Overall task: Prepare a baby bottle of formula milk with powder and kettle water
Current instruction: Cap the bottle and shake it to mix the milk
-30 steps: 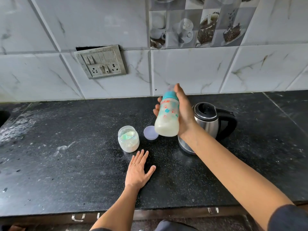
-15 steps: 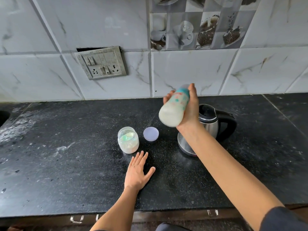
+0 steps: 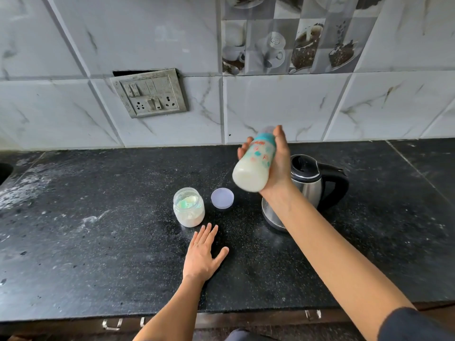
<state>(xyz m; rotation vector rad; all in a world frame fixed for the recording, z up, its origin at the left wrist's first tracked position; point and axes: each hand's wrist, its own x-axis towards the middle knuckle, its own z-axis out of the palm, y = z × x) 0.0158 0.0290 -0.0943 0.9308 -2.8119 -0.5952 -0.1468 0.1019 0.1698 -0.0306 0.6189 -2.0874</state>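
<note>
My right hand grips a baby bottle in the air above the counter. The bottle has a teal collar, is tilted with its base toward me, and holds white milk. My left hand lies flat on the black counter, fingers spread, holding nothing. Just beyond it stands an open glass jar of white powder with a scoop inside. The jar's pale lid lies beside it on the right. A steel kettle with a black handle stands behind my right wrist.
White powder is scattered over the counter, mostly at the far left. A switch and socket plate hangs on the tiled wall. The counter's front edge with drawer handles runs along the bottom.
The bottle went from upright to tilted and its angle keeps shifting in my right hand. My left hand stays flat in the same place.
</note>
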